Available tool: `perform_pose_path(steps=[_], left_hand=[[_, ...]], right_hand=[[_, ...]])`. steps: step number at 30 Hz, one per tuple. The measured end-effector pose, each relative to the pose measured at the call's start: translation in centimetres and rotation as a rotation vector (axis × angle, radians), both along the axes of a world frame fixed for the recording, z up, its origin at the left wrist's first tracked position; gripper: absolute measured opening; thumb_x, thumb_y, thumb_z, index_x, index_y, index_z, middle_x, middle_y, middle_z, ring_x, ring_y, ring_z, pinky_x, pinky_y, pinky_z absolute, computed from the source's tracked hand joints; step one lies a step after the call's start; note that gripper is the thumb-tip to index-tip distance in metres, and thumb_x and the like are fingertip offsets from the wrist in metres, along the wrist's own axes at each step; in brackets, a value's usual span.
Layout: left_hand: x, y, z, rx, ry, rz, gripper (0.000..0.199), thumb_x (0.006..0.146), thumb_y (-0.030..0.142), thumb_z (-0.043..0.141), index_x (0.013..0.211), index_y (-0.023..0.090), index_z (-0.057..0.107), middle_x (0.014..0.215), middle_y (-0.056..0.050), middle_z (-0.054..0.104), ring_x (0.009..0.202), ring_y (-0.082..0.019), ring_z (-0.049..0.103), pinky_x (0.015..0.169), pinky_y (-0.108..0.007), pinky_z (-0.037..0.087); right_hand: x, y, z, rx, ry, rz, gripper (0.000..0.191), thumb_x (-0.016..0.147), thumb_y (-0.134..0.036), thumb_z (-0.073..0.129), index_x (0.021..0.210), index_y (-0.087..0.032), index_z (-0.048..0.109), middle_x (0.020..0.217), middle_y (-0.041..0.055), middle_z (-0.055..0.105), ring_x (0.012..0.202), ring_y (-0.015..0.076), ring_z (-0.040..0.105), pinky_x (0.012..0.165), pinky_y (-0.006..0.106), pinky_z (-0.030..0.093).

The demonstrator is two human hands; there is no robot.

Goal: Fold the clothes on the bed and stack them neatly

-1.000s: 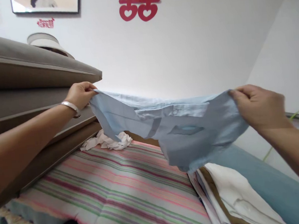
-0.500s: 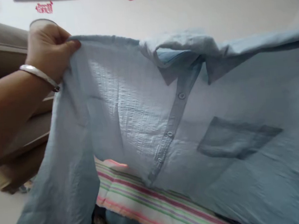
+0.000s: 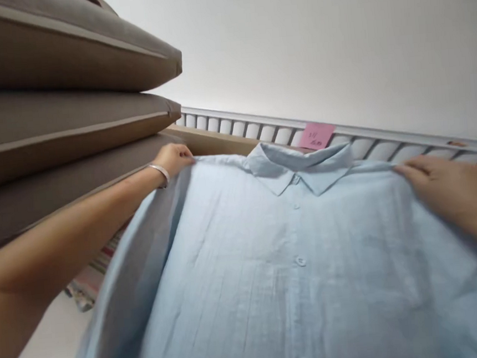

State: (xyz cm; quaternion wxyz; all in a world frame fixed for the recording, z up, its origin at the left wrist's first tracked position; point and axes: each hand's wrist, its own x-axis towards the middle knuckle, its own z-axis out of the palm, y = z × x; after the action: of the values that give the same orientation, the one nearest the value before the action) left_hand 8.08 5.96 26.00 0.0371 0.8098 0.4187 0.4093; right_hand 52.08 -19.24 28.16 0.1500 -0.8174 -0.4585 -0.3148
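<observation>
Shirt [image 3: 245, 256] spreads across the lower centre of the frame, its shoulders pinched by the left hand [image 3: 173, 159] at centre left and the right hand [image 3: 452, 188] at the right edge, whose exact finger hold is blurred. Even tension, with the collar [image 3: 267, 171] level, should keep the front smooth; cushions [image 3: 69, 110] fill the upper left, near the left hand.

Stacked brown cushions [image 3: 69, 113], pink note [image 3: 317, 135], perhaps a radiator [image 3: 238, 129]
</observation>
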Motion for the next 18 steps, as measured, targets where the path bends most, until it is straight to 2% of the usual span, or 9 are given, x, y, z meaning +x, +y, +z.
perform_pose_path(steps=[3, 7, 9, 11, 13, 14, 16, 17, 18], left_hand=[[3.2, 3.8, -4.9, -0.094, 0.129, 0.093, 0.017, 0.067, 0.027, 0.061, 0.077, 0.017, 0.07, 0.075, -0.002, 0.066, 0.072, -0.016, 0.057, 0.067, -0.023, 0.041], [7.8, 6.9, -9.2, -0.165, 0.197, 0.228, 0.021, 0.073, 0.025, 0.055, 0.088, 0.021, 0.069, 0.094, -0.007, 0.066, 0.089, -0.023, 0.058, 0.077, -0.03, 0.042], [9.6, 7.9, -11.6, -0.197, 0.215, 0.243, 0.027, 0.073, 0.024, 0.055, 0.098, 0.019, 0.066, 0.105, -0.011, 0.062, 0.098, -0.027, 0.055, 0.082, -0.036, 0.041], [10.0, 8.1, -14.5, -0.214, 0.241, 0.225, 0.038, 0.072, 0.024, 0.058, 0.11, 0.019, 0.06, 0.115, -0.013, 0.056, 0.108, -0.03, 0.049, 0.088, -0.042, 0.038], [8.6, 7.1, -17.2, -0.214, 0.281, 0.168, 0.044, 0.071, 0.026, 0.06, 0.115, 0.019, 0.056, 0.12, -0.012, 0.053, 0.113, -0.03, 0.044, 0.093, -0.044, 0.034], [7.2, 6.2, -18.4, -0.211, 0.298, 0.112, 0.042, 0.072, 0.026, 0.059, 0.114, 0.019, 0.057, 0.12, -0.011, 0.053, 0.113, -0.029, 0.044, 0.095, -0.044, 0.033], [3.1, 3.4, -20.3, -0.212, 0.286, -0.046, 0.033, 0.074, 0.025, 0.056, 0.106, 0.016, 0.06, 0.114, -0.009, 0.057, 0.109, -0.023, 0.048, 0.097, -0.037, 0.033], [0.7, 1.7, -20.9, -0.223, 0.25, -0.139, 0.029, 0.076, 0.026, 0.054, 0.101, 0.014, 0.062, 0.111, -0.009, 0.058, 0.106, -0.021, 0.049, 0.097, -0.033, 0.033], [-1.9, -0.3, -21.5, -0.251, 0.172, -0.165, 0.028, 0.077, 0.028, 0.052, 0.098, 0.013, 0.062, 0.106, -0.008, 0.06, 0.101, -0.019, 0.052, 0.094, -0.031, 0.035]], right_hand=[[0.4, 4.1, -2.9, -0.136, 0.126, -0.089, 0.035, 0.087, -0.043, 0.039, 0.1, -0.022, 0.063, 0.099, 0.0129, 0.064, 0.085, 0.0238, 0.055, 0.064, 0.033, 0.032], [0.2, 9.7, -6.7, -0.127, 0.269, -0.204, 0.036, 0.088, -0.035, 0.037, 0.11, -0.016, 0.059, 0.104, 0.0198, 0.06, 0.095, 0.0297, 0.053, 0.069, 0.039, 0.034], [-0.1, 12.3, -10.2, -0.153, 0.294, -0.191, 0.037, 0.086, -0.029, 0.041, 0.119, -0.017, 0.052, 0.11, 0.02, 0.057, 0.101, 0.0308, 0.051, 0.074, 0.041, 0.035], [-0.8, 13.2, -14.6, -0.199, 0.294, -0.137, 0.043, 0.083, -0.027, 0.045, 0.126, -0.02, 0.045, 0.115, 0.0177, 0.056, 0.106, 0.0304, 0.049, 0.079, 0.043, 0.037], [-1.7, 11.4, -19.2, -0.23, 0.295, 0.012, 0.044, 0.082, -0.027, 0.045, 0.125, -0.019, 0.046, 0.117, 0.0153, 0.056, 0.108, 0.0288, 0.049, 0.084, 0.044, 0.038], [-2.3, 9.3, -21.3, -0.249, 0.309, 0.13, 0.041, 0.081, -0.026, 0.044, 0.12, -0.016, 0.05, 0.116, 0.0145, 0.057, 0.109, 0.0274, 0.049, 0.088, 0.044, 0.038], [-3.3, 3.0, -25.1, -0.261, 0.352, 0.334, 0.036, 0.082, -0.028, 0.04, 0.11, -0.015, 0.058, 0.114, 0.0117, 0.059, 0.109, 0.0246, 0.05, 0.095, 0.044, 0.035], [-3.7, -0.9, -26.6, -0.251, 0.399, 0.388, 0.036, 0.082, -0.032, 0.039, 0.105, -0.016, 0.06, 0.112, 0.0102, 0.061, 0.109, 0.0239, 0.051, 0.097, 0.043, 0.035], [-4.1, -5.1, -28.0, -0.239, 0.463, 0.4, 0.036, 0.08, -0.036, 0.039, 0.1, -0.018, 0.063, 0.11, 0.0091, 0.062, 0.108, 0.0238, 0.052, 0.098, 0.043, 0.035]])
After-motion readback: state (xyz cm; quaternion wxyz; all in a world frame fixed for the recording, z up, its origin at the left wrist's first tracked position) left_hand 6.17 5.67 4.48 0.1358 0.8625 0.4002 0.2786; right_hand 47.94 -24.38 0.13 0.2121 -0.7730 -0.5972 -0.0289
